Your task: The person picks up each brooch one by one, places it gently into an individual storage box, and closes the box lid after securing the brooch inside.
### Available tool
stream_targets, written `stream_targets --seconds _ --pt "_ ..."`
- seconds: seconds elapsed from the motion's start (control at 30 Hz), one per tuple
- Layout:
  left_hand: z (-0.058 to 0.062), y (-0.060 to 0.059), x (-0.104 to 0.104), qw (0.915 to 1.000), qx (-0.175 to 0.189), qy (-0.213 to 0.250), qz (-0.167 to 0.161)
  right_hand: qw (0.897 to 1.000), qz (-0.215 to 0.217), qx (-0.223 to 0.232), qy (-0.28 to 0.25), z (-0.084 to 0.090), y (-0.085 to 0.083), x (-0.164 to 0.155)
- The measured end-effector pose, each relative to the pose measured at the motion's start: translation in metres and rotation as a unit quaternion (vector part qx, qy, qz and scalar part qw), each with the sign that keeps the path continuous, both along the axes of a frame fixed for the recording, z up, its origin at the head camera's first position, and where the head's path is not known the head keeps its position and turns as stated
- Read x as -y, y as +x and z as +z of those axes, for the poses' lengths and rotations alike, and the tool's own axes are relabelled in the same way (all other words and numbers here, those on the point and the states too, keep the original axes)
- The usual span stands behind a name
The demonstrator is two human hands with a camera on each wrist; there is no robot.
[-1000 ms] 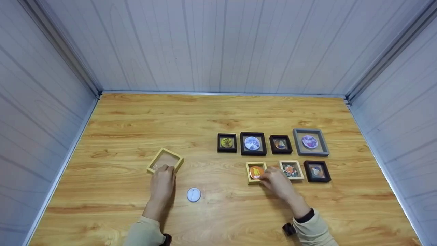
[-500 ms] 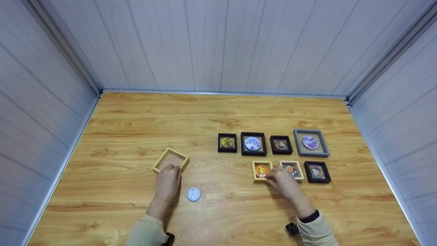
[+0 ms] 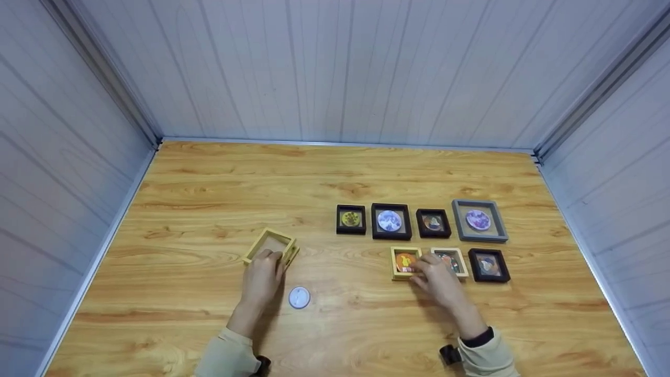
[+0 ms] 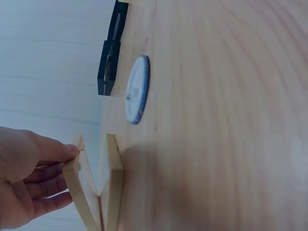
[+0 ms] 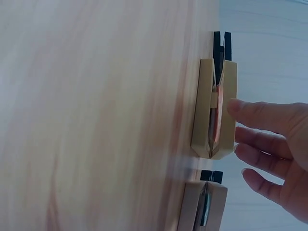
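Note:
My left hand (image 3: 261,277) pinches the upper half of a hinged yellow display frame (image 4: 115,180), its thumb on the rim. The two halves stand apart in a V, with clear film inside. A round pin badge (image 3: 299,297) lies on the table to that hand's right, its white pin side up. My right hand (image 3: 439,280) grips the near right rim of a smaller yellow display frame (image 5: 227,108) with thumb and fingertips. An orange badge (image 3: 405,262) shows between its films, and the halves sit slightly apart at the edge.
A cream frame (image 3: 461,264), partly under my right hand, and a black frame (image 3: 489,265) stand to the right. Behind is a row of black frames (image 3: 390,221) and one grey frame (image 3: 480,220), each holding a round badge. White panels (image 3: 335,78) enclose the table.
My right hand has slid the smaller yellow frame rightward, closer to the cream one. My left hand has shifted its frame slightly right, and a gap now shows between that frame's halves.

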State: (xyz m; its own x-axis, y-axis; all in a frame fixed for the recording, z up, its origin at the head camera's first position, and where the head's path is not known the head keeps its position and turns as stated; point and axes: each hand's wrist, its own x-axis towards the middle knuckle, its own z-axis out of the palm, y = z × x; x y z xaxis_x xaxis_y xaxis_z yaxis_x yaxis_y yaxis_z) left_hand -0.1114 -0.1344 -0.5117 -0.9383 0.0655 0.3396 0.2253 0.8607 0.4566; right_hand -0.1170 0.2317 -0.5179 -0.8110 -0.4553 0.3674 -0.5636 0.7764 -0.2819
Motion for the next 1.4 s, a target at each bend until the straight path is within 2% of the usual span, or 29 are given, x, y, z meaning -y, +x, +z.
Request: stream_targets --seconds 0.2,0.4,0.7,0.97,1.4 --pt "0.01 0.001 0.0 0.9998 -0.016 0.015 0.0 0.999 0.013 -0.028 -0.022 0.005 0.005 0.01" --pt "0.019 0.0 0.005 0.999 -0.037 0.024 0.001 0.998 0.038 -0.032 -0.041 0.01 0.006 0.026" --pt "0.029 -0.003 0.015 0.9988 -0.037 0.033 0.006 0.996 0.076 -0.031 -0.04 0.016 0.005 0.048" --pt "0.032 -0.006 0.024 0.9977 -0.047 0.046 0.015 0.99 0.13 -0.002 -0.047 0.023 0.006 0.082" --pt "0.034 -0.011 0.036 0.9965 -0.043 0.066 0.029 0.979 0.2 0.013 -0.028 0.029 0.005 0.127"
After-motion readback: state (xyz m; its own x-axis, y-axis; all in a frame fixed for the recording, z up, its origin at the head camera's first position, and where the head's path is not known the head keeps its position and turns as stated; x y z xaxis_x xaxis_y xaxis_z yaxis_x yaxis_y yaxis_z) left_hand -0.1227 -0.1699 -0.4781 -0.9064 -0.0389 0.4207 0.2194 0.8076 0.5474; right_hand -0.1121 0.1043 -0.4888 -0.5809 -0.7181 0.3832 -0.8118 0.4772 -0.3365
